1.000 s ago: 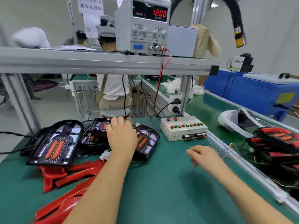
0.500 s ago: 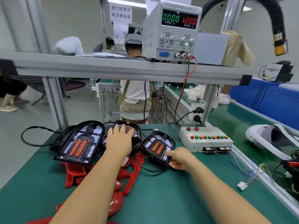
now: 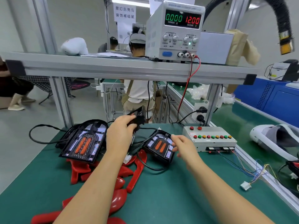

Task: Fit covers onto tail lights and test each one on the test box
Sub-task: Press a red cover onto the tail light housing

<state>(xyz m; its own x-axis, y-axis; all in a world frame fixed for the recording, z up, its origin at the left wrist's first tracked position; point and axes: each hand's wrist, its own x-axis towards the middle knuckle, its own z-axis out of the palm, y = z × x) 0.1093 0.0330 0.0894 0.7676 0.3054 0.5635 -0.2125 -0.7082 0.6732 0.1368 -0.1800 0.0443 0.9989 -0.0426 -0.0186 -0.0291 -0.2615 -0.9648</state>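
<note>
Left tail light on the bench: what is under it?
Red covers poke out from beneath the near edge of the left tail light. How far they run underneath is hidden by it.

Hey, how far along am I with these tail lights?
Done: nothing visibly; the big tail light lies uncovered. In hand: your left hand grips a black tail light lifted off the mat; your right hand reaches the smaller tail light. Left: red covers lie loose, the white connector from the test box lies unplugged, and the power supply reads zero current, so fitting and testing remain.
</note>
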